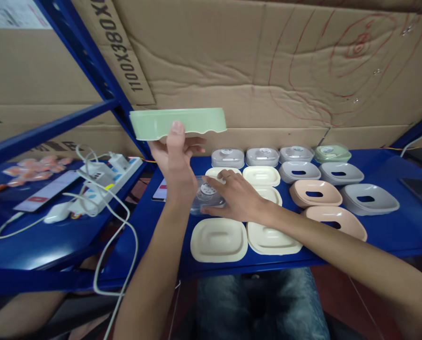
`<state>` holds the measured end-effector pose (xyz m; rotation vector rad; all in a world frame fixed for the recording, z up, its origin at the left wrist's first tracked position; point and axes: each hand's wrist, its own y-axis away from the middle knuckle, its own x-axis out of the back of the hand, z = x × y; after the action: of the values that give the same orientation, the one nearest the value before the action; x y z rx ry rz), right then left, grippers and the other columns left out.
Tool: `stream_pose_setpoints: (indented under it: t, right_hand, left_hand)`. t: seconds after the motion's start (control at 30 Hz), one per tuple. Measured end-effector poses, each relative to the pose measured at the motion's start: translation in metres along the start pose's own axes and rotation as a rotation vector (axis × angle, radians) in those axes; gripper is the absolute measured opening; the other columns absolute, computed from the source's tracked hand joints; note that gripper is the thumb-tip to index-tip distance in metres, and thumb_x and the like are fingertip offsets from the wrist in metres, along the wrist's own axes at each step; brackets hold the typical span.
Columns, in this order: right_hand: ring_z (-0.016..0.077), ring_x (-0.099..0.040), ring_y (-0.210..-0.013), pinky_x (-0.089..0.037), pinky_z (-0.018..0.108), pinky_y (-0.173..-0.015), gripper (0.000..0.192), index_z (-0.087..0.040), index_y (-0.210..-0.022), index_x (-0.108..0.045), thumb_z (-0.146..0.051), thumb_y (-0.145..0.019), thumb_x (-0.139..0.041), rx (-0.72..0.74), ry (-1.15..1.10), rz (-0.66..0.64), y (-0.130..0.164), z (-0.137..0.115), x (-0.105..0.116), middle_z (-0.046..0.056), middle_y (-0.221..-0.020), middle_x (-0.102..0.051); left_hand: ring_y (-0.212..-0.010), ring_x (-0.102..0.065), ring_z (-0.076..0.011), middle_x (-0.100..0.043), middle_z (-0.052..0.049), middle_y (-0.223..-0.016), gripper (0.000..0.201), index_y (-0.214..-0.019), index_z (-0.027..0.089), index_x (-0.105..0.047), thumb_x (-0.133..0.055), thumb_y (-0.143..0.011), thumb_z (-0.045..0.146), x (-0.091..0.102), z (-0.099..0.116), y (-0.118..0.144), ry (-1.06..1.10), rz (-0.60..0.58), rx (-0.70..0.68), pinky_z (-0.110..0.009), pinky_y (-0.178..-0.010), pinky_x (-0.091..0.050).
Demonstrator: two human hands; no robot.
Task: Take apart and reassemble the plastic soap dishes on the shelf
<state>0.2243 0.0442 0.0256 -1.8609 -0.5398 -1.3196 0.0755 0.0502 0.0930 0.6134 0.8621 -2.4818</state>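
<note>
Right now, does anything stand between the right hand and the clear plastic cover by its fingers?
Nothing visible does: the right hand spreads its fingers at the clear plastic cover. The left hand holds the green piece higher up, not between them.

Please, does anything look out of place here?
Yes: at left, a white cable loops loosely beside the power strip and hangs below the blue table edge, untidy compared with the rows of containers. No spill shows.

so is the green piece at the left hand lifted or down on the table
Lifted: the left hand holds the green piece up, clear of the blue table.
</note>
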Motion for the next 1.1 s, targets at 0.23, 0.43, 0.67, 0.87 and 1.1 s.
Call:
stream_pose_setpoints:
  t: [0.23,0.43,0.67,0.87,1.1]
  right_hand:
    - [0.0435,-0.061,-0.129,-0.051,0.062,-0.108,0.098,-0.016,-0.169,-0.047,-0.081,-0.098,-0.063,0.005,0.058,-0.047,0.001,-0.002,-0.005,0.027,-0.141,-0.063]
    - [0.0452,-0.043,-0.158,-0.043,0.066,-0.123,0.114,-0.014,-0.175,-0.032,-0.079,-0.091,-0.075,0.022,-0.093,0.076,0.012,0.007,0.017,0.031,-0.17,-0.043]
    - [0.0373,-0.068,-0.131,-0.052,0.058,-0.117,0.056,-0.021,-0.136,-0.07,-0.062,-0.097,-0.073,-0.125,-0.344,0.211,0.051,0.053,0.063,0.016,-0.137,-0.074]
    - [0.0345,-0.068,-0.136,-0.057,0.055,-0.113,0.081,-0.032,-0.155,-0.056,-0.083,-0.093,-0.065,-0.258,-0.778,0.388,0.072,0.077,0.092,0.011,-0.152,-0.068]
    - [0.0312,-0.066,-0.14,-0.05,0.052,-0.122,0.06,-0.03,-0.146,-0.07,-0.071,-0.103,-0.065,-0.114,-0.621,0.321,0.08,0.057,0.098,0.009,-0.15,-0.072]
  left_hand:
    - [-0.065,-0.072,-0.0206,-0.062,0.003,-0.072,0.061,-0.089,0.027,-0.056,-0.094,-0.07,0.071,-0.007,-0.008,0.006,-0.015,-0.076,-0.014,-0.032,-0.054,-0.049]
    - [-0.065,-0.071,-0.0171,-0.069,0.001,-0.087,0.063,-0.111,0.028,-0.061,-0.093,-0.074,0.067,-0.006,-0.019,0.009,-0.017,-0.141,-0.016,-0.03,-0.055,-0.051]
    - [-0.075,-0.076,-0.022,-0.073,0.001,-0.09,0.054,-0.105,0.03,-0.064,-0.097,-0.074,0.06,-0.01,-0.013,0.019,0.018,-0.177,0.079,-0.034,-0.062,-0.057]
    - [-0.098,-0.079,-0.0272,-0.078,-0.003,-0.105,0.065,-0.121,0.029,-0.067,-0.098,-0.073,0.061,-0.023,-0.021,0.048,0.041,-0.385,0.229,-0.046,-0.089,-0.065]
    - [-0.123,-0.075,-0.0338,-0.075,-0.011,-0.127,0.077,-0.118,0.023,-0.059,-0.109,-0.06,0.038,-0.03,-0.028,0.076,-0.007,-0.647,0.482,-0.051,-0.107,-0.061]
